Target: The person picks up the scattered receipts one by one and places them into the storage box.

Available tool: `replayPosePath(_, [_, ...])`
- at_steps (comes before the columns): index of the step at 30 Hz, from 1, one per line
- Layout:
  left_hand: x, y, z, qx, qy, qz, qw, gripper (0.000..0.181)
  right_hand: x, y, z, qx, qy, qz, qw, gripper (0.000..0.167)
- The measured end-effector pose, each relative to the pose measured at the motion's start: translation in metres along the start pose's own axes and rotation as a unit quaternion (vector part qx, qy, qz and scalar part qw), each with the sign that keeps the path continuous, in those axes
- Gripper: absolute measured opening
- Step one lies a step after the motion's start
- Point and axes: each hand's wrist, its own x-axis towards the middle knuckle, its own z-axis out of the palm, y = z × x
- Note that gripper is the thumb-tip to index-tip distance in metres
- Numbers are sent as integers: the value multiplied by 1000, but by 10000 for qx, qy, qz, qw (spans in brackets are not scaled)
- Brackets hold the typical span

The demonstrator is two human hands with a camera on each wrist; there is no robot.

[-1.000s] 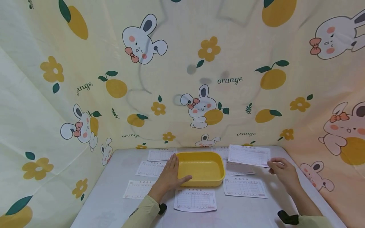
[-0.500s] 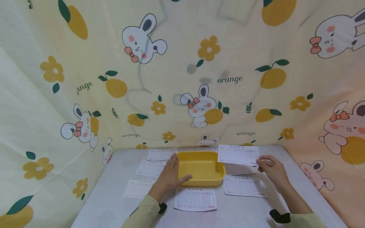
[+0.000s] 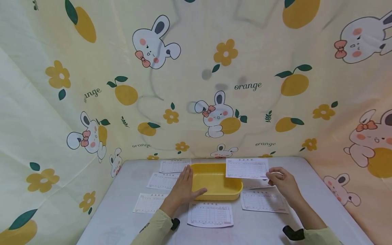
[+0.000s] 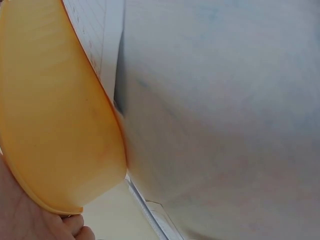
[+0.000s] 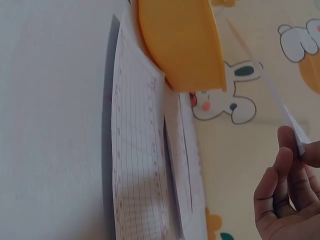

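A yellow plastic tray [image 3: 208, 196] stands in the middle of the table. My left hand [image 3: 182, 188] rests along its left rim, fingers straight and thumb stretched over the front edge. In my right hand [image 3: 284, 183] a white printed form sheet [image 3: 246, 168] is pinched by its right corner between thumb and fingers. That sheet hangs above the right back part of the tray. The right wrist view shows the held sheet [image 5: 280, 102] nearly edge-on, raised above the tray [image 5: 182, 45].
Similar form sheets lie around the tray: one in front [image 3: 210, 214], one at right front [image 3: 264, 201], several on the left, such as the left front sheet [image 3: 148, 203]. A patterned curtain [image 3: 183, 85] rises behind the white table [image 3: 116, 211].
My right hand has moved left with the pinched sheet, from beside the tray to over its right back part. My left hand has stayed on the tray's left rim.
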Motion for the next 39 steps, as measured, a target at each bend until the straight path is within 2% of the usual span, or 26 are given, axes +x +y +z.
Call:
replayPosePath(9, [2,-1,2,42,-19,-46,10000,124,1,-7,19,81,-135,-182,9997,36])
replayPosePath(15, [2,-1,3,38,-33,-36,10000,125,2,-9,30,140,-235,-84,9996,34])
replayPosePath(39, [-2,4,-3,-27,-35,-109,9999,122,7,-15,70,108,-574,-297,9978,29])
